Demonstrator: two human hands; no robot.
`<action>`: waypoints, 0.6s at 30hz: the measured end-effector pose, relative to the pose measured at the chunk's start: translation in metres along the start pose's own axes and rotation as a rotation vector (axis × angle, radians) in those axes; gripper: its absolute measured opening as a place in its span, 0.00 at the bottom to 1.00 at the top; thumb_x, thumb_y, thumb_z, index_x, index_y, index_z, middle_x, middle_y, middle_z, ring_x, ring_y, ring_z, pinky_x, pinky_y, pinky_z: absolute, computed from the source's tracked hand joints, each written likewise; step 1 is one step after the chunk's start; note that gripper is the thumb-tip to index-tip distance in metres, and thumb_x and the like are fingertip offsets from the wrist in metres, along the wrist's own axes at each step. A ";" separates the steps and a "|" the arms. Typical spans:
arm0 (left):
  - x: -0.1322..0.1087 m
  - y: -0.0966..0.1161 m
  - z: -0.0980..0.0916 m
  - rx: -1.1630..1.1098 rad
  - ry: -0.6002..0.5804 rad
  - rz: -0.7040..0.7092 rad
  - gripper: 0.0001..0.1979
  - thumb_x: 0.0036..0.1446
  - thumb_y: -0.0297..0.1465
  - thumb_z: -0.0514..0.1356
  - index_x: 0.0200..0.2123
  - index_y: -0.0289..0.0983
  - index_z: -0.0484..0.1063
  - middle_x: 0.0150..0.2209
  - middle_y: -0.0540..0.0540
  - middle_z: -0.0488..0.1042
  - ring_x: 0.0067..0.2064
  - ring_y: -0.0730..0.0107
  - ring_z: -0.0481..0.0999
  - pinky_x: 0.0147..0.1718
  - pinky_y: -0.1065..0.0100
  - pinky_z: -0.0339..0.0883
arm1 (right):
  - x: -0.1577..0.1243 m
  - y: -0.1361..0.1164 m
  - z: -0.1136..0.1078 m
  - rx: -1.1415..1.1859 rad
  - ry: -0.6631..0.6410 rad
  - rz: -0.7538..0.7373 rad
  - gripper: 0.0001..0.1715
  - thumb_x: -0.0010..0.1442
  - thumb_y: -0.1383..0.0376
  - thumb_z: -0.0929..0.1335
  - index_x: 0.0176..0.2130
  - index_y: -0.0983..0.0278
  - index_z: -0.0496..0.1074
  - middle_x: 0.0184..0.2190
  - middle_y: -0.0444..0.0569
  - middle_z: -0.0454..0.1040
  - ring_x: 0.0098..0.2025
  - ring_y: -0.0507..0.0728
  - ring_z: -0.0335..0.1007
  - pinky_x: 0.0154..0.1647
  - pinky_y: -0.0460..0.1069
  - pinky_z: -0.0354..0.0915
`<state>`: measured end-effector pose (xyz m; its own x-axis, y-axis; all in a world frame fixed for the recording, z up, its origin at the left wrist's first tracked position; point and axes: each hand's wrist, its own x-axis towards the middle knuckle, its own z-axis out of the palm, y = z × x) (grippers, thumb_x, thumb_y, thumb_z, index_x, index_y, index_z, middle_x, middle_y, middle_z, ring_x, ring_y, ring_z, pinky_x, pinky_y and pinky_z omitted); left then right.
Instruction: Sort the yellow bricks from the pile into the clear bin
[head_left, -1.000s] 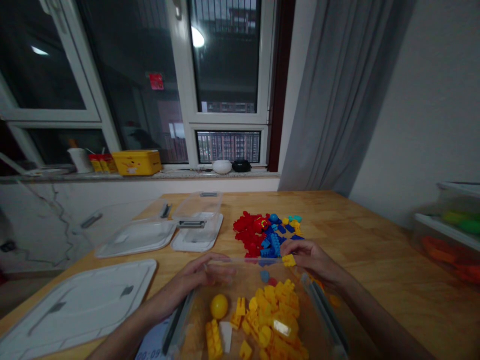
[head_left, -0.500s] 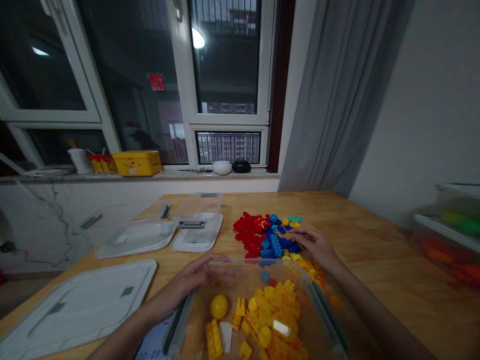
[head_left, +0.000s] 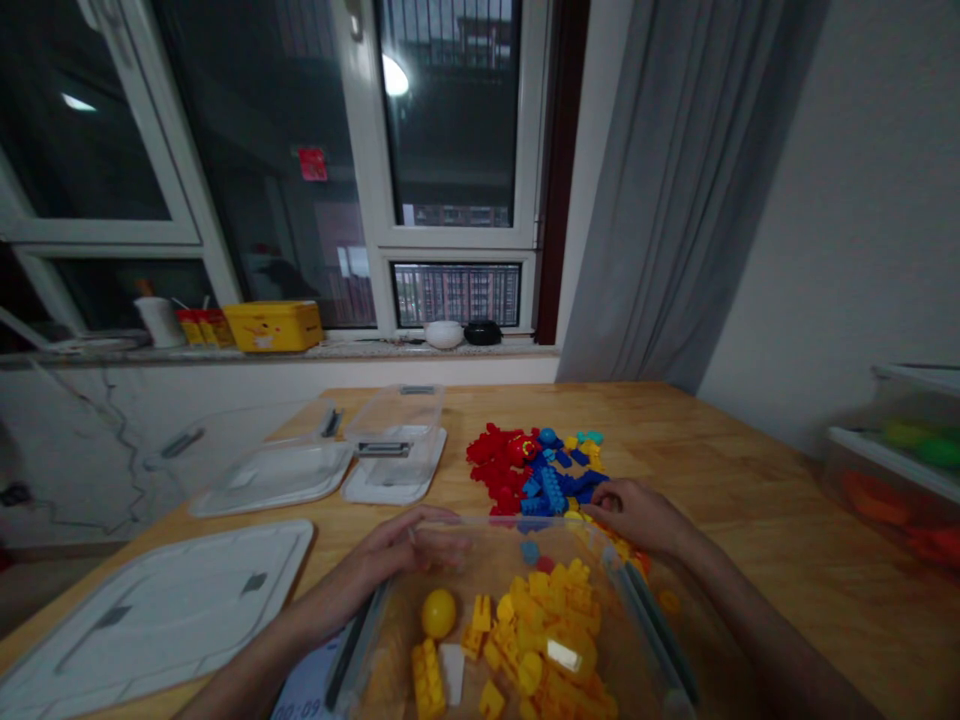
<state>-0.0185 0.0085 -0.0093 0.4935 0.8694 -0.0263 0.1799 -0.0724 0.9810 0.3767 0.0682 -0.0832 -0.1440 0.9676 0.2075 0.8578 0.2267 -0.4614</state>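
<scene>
A clear plastic box [head_left: 390, 650] with grey side latches stands in front of me. It holds yellow building blocks [head_left: 540, 620], a yellow ball [head_left: 439, 613] and a white piece [head_left: 453, 673]. My left hand [head_left: 409, 548] grips the far left part of its rim, some fingers showing through the clear wall. Beyond the box lies a pile of red blocks [head_left: 499, 465], blue blocks [head_left: 553, 490] and some yellow ones. My right hand [head_left: 630, 512] is at the pile's near right edge, thumb and fingers curled together; whatever is between them is hidden.
White lids [head_left: 187, 610] lie on the left of the wooden table [head_left: 712, 480]. Behind them stand clear containers [head_left: 394, 420]. Stacked boxes of coloured pieces [head_left: 892, 490] are at the far right. A yellow box [head_left: 274, 326] and bowls [head_left: 444, 335] line the windowsill.
My right hand has drawn back toward me from the blue and yellow blocks, and its fingers have curled in. My left hand and the box have stayed put.
</scene>
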 end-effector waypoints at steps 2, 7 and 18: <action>0.000 -0.001 0.000 0.014 0.008 -0.001 0.19 0.58 0.36 0.61 0.52 0.42 0.75 0.54 0.48 0.81 0.60 0.48 0.74 0.59 0.55 0.63 | -0.001 0.000 0.001 -0.006 -0.020 0.009 0.19 0.60 0.49 0.68 0.31 0.59 0.78 0.27 0.47 0.80 0.29 0.56 0.74 0.29 0.48 0.61; 0.001 -0.002 -0.001 -0.004 -0.016 0.017 0.19 0.59 0.36 0.60 0.53 0.42 0.75 0.55 0.47 0.80 0.60 0.48 0.73 0.60 0.54 0.62 | -0.002 0.000 0.004 0.026 -0.038 0.008 0.17 0.60 0.50 0.68 0.31 0.59 0.78 0.27 0.46 0.80 0.28 0.56 0.74 0.27 0.47 0.60; -0.001 0.003 0.000 -0.017 -0.045 -0.002 0.19 0.59 0.33 0.59 0.54 0.42 0.74 0.55 0.47 0.81 0.60 0.50 0.75 0.62 0.54 0.61 | 0.002 -0.004 -0.002 0.159 0.092 -0.012 0.19 0.62 0.51 0.67 0.39 0.61 0.80 0.30 0.48 0.81 0.30 0.56 0.74 0.31 0.48 0.65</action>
<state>-0.0185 0.0077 -0.0067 0.5313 0.8464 -0.0364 0.1666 -0.0622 0.9841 0.3738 0.0692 -0.0792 -0.1020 0.9520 0.2886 0.7665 0.2602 -0.5872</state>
